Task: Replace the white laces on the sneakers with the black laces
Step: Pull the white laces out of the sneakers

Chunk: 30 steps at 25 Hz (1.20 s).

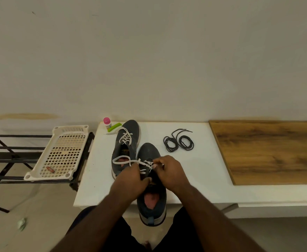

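Two dark grey fabric sneakers are seen on a white table top (pixel 194 171). The near sneaker (pixel 151 197) lies w/ its heel over the table's front edge, toe pointing away; the far sneaker (pixel 126 142) lies just beside it to the left & further back, toe near the wall. The far one's white flat lace (pixel 125 137) is threaded through the eyelets. The near one's white lace (pixel 125 160) is partly loosened, a loop of it drawn out leftwards over the far sneaker's opening. That lace is pinched by the left hand (pixel 132 179), fingers curled at the eyelets; it is also pinched by the right hand (pixel 169 171), thumb & fingertips closed on a strand. The near sneaker's tongue area is largely hidden by both hands.

Two coiled black round laces (pixel 178 142) lie on the table right of the sneakers, well apart from the hands, untouched. Behind the far sneaker, by the wall, a small pink-capped bottle (pixel 107 123) & a lime green plastic stick (pixel 114 127) are seen. A brown wood-grain board (pixel 269 151) covers the table's right part. To the left, a cream perforated plastic tray (pixel 61 153) rests on a black metal rack (pixel 7 153)
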Available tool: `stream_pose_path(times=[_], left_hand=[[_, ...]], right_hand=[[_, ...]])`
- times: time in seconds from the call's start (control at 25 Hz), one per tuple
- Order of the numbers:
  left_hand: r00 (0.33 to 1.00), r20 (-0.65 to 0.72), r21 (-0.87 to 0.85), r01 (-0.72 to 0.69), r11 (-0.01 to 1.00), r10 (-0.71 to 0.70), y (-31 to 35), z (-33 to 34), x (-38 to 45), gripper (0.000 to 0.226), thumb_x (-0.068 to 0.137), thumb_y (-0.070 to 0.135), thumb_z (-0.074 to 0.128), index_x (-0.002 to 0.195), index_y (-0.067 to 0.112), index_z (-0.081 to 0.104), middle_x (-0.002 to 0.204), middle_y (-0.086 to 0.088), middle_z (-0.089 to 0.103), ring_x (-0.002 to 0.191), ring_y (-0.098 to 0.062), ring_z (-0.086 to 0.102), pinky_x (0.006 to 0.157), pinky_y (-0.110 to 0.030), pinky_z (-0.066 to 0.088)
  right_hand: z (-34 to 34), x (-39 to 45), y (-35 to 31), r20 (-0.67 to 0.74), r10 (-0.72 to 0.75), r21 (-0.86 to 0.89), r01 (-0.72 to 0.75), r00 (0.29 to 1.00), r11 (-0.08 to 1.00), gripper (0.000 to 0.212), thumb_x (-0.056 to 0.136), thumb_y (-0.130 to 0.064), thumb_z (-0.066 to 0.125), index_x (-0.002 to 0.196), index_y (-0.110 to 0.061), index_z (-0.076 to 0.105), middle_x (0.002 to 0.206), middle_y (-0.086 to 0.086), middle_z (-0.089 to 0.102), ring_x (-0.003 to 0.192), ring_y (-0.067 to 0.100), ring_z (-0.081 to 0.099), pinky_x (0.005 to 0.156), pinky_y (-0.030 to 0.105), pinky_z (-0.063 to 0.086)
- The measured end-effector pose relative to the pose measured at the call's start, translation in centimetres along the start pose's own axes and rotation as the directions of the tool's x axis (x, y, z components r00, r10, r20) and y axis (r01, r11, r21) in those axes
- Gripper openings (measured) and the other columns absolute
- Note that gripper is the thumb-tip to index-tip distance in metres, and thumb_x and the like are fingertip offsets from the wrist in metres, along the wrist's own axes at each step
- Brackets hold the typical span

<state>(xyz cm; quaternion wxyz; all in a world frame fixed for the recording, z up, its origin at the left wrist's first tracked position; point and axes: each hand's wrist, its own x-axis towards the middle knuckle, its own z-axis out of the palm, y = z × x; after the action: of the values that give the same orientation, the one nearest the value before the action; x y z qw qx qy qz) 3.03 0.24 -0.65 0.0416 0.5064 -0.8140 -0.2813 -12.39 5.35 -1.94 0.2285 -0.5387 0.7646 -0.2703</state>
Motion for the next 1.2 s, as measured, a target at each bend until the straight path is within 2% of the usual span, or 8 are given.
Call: stream_pose_path(times=[0.16, 0.32, 0.48, 0.72, 0.8, 0.92, 1.0, 1.2], left_hand=[[0.998, -0.057, -0.007, 0.006, 1.0, -0.007, -0.7, 1.0, -0.2, 0.021, 0.1, 0.034, 0.047, 0.089, 0.018, 0.054, 0.081, 0.001, 0.058, 0.073, -0.014, 0.054, 0.067, -0.028, 0.043], [0.997, -0.081, -0.04, 0.011, 0.999, -0.014, -1.1, 1.0, 0.0, 0.023, 0.1, 0.034, 0.047, 0.082, 0.02, 0.052, 0.071, 0.007, 0.053, 0.068, -0.011, 0.051, 0.062, -0.026, 0.034], [0.996, -0.093, -0.049, 0.011, 0.999, -0.015, -1.3, 1.1, -0.1, 0.024, 0.099, 0.036, 0.049, 0.085, 0.019, 0.056, 0.074, 0.005, 0.058, 0.07, -0.013, 0.053, 0.064, -0.027, 0.036], [0.996, -0.09, -0.023, -0.026, 0.999, 0.024, -1.0, 1.5, -0.1, 0.022, 0.1, 0.035, 0.046, 0.083, 0.021, 0.05, 0.074, 0.006, 0.053, 0.068, -0.012, 0.05, 0.063, -0.026, 0.035], [0.995, -0.093, -0.018, -0.023, 1.0, 0.021, -1.0, 1.4, -0.1, 0.022, 0.1, 0.035, 0.046, 0.083, 0.022, 0.05, 0.074, 0.006, 0.053, 0.068, -0.011, 0.051, 0.063, -0.025, 0.036], [0.995, -0.094, -0.018, -0.022, 1.0, 0.02, -1.1, 1.4, -0.1, 0.024, 0.1, 0.036, 0.046, 0.081, 0.023, 0.05, 0.07, 0.008, 0.052, 0.065, -0.007, 0.049, 0.059, -0.024, 0.033], [0.995, -0.093, -0.008, -0.022, 1.0, 0.022, -1.1, 1.4, -0.1, 0.023, 0.1, 0.036, 0.046, 0.081, 0.023, 0.05, 0.07, 0.008, 0.052, 0.064, -0.007, 0.048, 0.059, -0.024, 0.033], [0.997, -0.073, -0.005, -0.038, 0.999, 0.038, -0.9, 1.4, -0.1, 0.022, 0.101, 0.036, 0.045, 0.083, 0.023, 0.048, 0.074, 0.007, 0.052, 0.068, -0.009, 0.049, 0.063, -0.024, 0.033]], right_hand=[[1.2, 1.5, -1.4, 0.185, -0.015, -0.179, 0.049, 0.983, 0.983, 0.019, 0.086, -0.02, 0.058, 0.083, -0.009, 0.073, 0.083, 0.009, 0.063, 0.076, 0.022, 0.061, 0.073, 0.036, 0.055], [2.1, 0.7, -0.9, 0.021, -0.017, -0.158, 0.02, 1.0, 0.987, 0.014, 0.093, -0.019, 0.055, 0.089, -0.011, 0.065, 0.096, 0.006, 0.057, 0.086, 0.022, 0.059, 0.078, 0.035, 0.05], [1.4, 0.5, 1.9, -0.151, 0.256, 0.138, -0.236, 0.955, 0.962, 0.009, 0.087, -0.015, 0.06, 0.079, -0.014, 0.062, 0.086, 0.001, 0.062, 0.082, 0.018, 0.061, 0.074, 0.037, 0.056], [1.8, 0.5, -0.5, 0.123, -0.158, -0.367, 0.193, 0.98, 0.91, 0.024, 0.093, -0.033, 0.049, 0.103, -0.022, 0.067, 0.103, 0.0, 0.056, 0.101, 0.019, 0.048, 0.077, 0.028, 0.042], [1.8, 0.7, -0.5, 0.038, -0.131, -0.39, 0.136, 0.991, 0.911, 0.02, 0.095, -0.029, 0.052, 0.098, -0.017, 0.068, 0.101, 0.002, 0.055, 0.096, 0.019, 0.051, 0.075, 0.03, 0.046], [0.6, 0.7, 1.5, -0.285, 0.187, -0.042, -0.207, 0.94, 0.978, 0.01, 0.093, -0.018, 0.059, 0.093, -0.014, 0.069, 0.103, 0.005, 0.058, 0.087, 0.017, 0.056, 0.075, 0.027, 0.044], [0.4, 0.3, 2.9, -0.353, 0.177, 0.048, -0.171, 0.919, 0.984, 0.016, 0.093, -0.017, 0.062, 0.108, -0.016, 0.069, 0.115, 0.004, 0.061, 0.102, 0.019, 0.059, 0.087, 0.027, 0.045], [1.6, -0.2, -0.1, 0.082, -0.207, -0.386, 0.222, 0.975, 0.895, 0.031, 0.091, -0.036, 0.053, 0.113, -0.021, 0.069, 0.115, -0.001, 0.059, 0.112, 0.021, 0.047, 0.091, 0.034, 0.045]])
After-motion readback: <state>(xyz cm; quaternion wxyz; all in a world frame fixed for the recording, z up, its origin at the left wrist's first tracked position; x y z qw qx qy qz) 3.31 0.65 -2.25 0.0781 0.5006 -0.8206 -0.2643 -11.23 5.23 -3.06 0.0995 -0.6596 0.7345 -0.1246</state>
